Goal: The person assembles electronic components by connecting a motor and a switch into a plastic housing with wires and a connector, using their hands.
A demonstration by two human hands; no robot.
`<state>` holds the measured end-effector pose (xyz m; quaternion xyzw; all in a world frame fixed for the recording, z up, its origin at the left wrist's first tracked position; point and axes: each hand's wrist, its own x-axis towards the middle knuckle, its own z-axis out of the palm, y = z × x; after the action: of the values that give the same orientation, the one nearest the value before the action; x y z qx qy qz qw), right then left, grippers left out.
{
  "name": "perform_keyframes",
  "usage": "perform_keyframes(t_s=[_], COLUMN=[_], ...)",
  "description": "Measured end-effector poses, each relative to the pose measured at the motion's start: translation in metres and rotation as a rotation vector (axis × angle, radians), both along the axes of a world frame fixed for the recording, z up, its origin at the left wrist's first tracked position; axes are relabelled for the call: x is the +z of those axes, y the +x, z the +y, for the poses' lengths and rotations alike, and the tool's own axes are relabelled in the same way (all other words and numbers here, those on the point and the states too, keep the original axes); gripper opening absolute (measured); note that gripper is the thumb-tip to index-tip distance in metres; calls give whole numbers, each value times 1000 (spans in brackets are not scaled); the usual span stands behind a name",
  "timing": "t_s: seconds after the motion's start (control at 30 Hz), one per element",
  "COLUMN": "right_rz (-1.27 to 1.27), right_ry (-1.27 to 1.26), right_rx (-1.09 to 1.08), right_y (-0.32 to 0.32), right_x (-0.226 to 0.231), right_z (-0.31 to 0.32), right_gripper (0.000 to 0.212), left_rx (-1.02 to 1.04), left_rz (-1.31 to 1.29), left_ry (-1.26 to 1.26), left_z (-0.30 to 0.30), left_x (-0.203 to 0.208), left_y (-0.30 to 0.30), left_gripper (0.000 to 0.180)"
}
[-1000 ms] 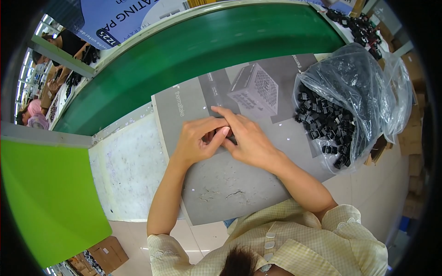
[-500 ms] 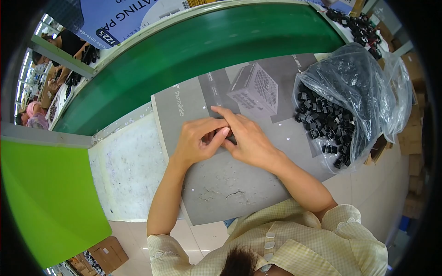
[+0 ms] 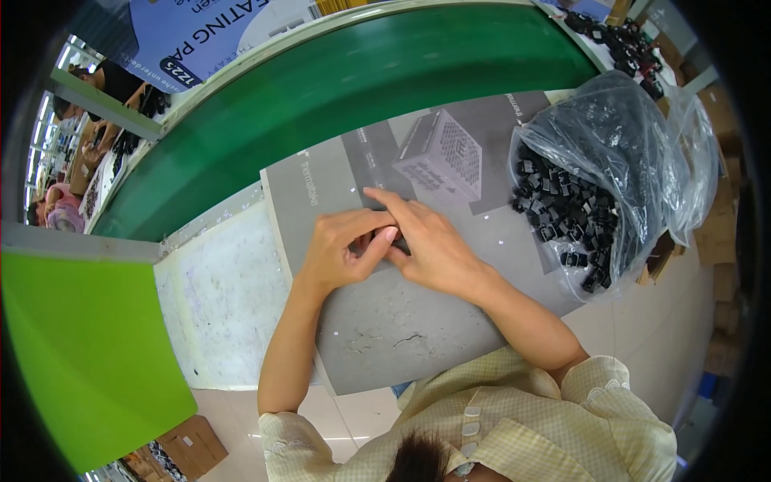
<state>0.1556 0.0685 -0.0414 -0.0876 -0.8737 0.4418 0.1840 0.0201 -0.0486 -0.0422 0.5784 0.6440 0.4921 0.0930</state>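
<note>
My left hand [image 3: 345, 245] and my right hand [image 3: 436, 247] meet over the grey printed cardboard sheet [image 3: 385, 309]. The left thumb and index finger are pinched together against the right hand's fingers. My right hand is bent over the same spot, with one finger stretched past the left fingertips. A bit of something dark shows between the fingertips, mostly covered, so its kind cannot be made out. To the right on the cardboard lies a clear plastic bag [image 3: 618, 128], its mouth spilling many small black plastic parts [image 3: 566, 201].
Beyond the cardboard runs a green conveyor belt [image 3: 337, 96]. A whitish worktop [image 3: 213, 297] and a bright green panel [image 3: 80, 345] lie to the left. More black parts [image 3: 618, 44] sit at the far right. Other people work at the far left; cardboard boxes [image 3: 193, 446] stand on the floor.
The view has shifted very slightly. Both hands stay together at the same place, with only a tiny movement of the fingers.
</note>
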Motion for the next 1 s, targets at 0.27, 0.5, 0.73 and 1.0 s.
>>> perform_keyframes(t_s=[0.27,0.5,0.73,1.0], right_rz=[-8,-12,-15,-17], right_ry=[-12,-9,-14,-18], right_rx=[7,4,5,7], right_y=[-1,0,0,0], right_x=[1,2,1,2], right_z=[0,0,0,0], right_gripper=[76,77,76,76], left_rx=[11,2,2,3], left_rz=[12,21,18,29], left_ry=[-27,-27,-29,-20], left_z=[-2,-1,-2,-1], left_x=[0,2,1,0], left_y=[0,0,0,-1], left_gripper=[13,13,14,14])
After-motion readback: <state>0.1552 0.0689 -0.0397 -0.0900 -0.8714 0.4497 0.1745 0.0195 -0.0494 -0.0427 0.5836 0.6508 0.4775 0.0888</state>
